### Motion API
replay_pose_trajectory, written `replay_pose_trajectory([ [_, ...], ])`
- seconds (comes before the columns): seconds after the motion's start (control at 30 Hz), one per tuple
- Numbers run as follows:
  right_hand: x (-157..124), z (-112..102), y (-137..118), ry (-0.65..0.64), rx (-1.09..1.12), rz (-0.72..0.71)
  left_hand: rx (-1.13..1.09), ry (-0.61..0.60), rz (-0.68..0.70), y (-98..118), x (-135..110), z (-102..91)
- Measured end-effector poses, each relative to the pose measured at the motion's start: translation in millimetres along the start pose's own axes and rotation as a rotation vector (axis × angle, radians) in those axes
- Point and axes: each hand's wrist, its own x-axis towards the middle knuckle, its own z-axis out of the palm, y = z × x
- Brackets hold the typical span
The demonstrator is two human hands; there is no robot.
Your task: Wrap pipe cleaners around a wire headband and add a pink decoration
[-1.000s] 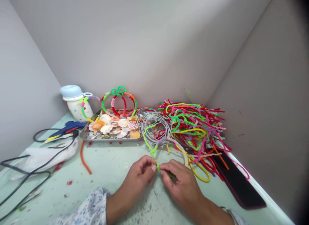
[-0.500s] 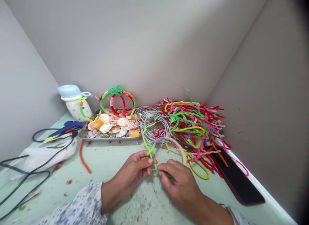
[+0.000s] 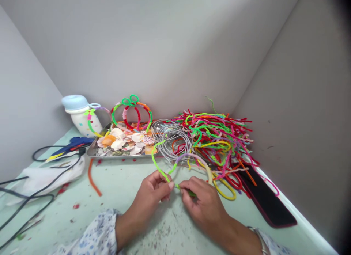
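- Pale green worktop (image 3: 128, 218): tangled heap of multicoloured chenille pipe cleaners (image 3: 216, 138) at right, rectangular steel tray of seashells (image 3: 117, 156) behind.
- Lime-green fuzzy pipe cleaner (image 3: 160, 167) held above the worktop, between the hands, running toward a purple-and-cream wrapped hoop (image 3: 197, 159).
- Judged light, soft, bendable; best held near its end.
- Left hand (image 3: 152, 198), right hand (image 3: 201, 209): fingers together, pinched on the pipe cleaner.
- No legible writing.

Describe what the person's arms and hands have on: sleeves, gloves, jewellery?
The left hand and right hand are bare, with no gloves. The sleeves are pale with a small blue floral print. A thin silver-coloured band circles the right wrist; watch or bracelet, cannot tell.
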Motion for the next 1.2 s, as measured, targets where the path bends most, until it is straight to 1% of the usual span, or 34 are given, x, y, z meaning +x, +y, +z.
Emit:
replay_pose_trajectory([
  [0.23,1.0,-1.8,-1.3,-0.004,-0.01,0.041,0.196,0.007,0.14,7.4,-6.7,3.9],
  [0.47,2.0,-3.7,-3.1,0.036,-0.004,0.047,0.389,-0.029,0.359,4.2,-13.2,4.0],
  [0.57,3.1,-5.8,-4.1,0.046,0.016,0.052,0.502,-0.069,0.476,5.4,-14.2,3.0],
  [0.67,4.8,-7.3,-4.4,0.063,0.035,0.065,0.608,-0.136,0.624,5.4,-13.3,0.3],
  [0.77,6.0,-7.7,-4.2,0.074,0.049,0.08,0.689,-0.205,0.717,3.9,-11.3,-2.9],
  [0.93,5.6,-7.4,-3.8,0.094,0.067,0.096,0.787,-0.234,0.785,4.7,-9.5,-4.3],
  [1.03,5.7,-7.4,-3.9,0.095,0.076,0.108,0.845,-0.25,0.776,7.3,-9.5,-3.7],
  [1.2,7.4,-9.0,-4.0,0.035,0.137,0.191,0.89,-0.255,0.755,7.6,-9.4,-5.1],
])
